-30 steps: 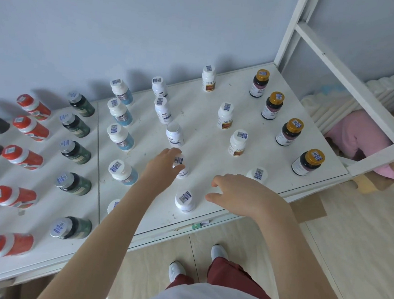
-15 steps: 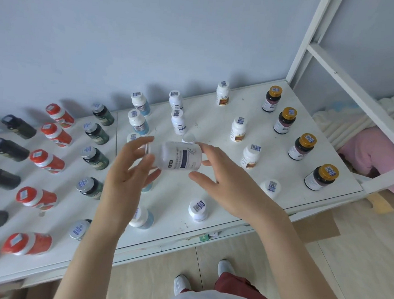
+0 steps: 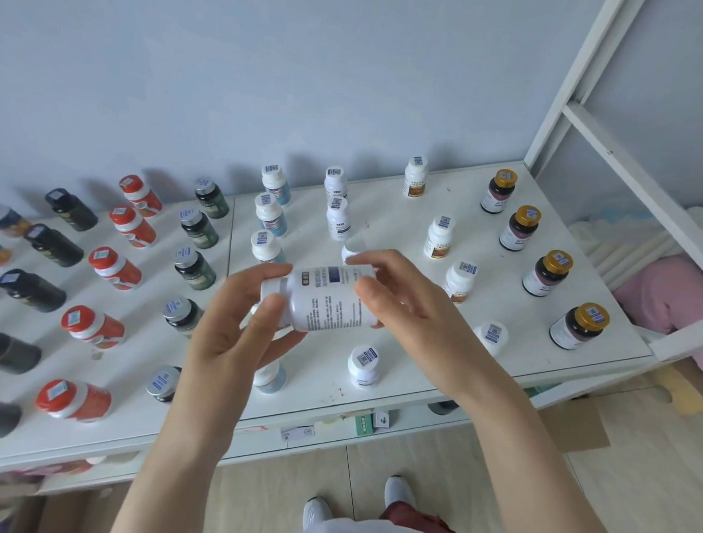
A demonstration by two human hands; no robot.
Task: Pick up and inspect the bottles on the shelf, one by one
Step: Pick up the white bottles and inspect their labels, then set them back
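both hands clasp a smooth white plastic cylindrical bottle [image 3: 331,300] lying sideways above the flat white shelf [image 3: 406,237], left hand [image 3: 233,333] gripping its cap end, right hand [image 3: 409,308] pinching its base.

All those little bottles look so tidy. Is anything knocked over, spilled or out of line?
Nothing stands out. The bottles on the white shelf stand upright in rows, no spill visible. The only one lying sideways is the white bottle held between the left hand and right hand.
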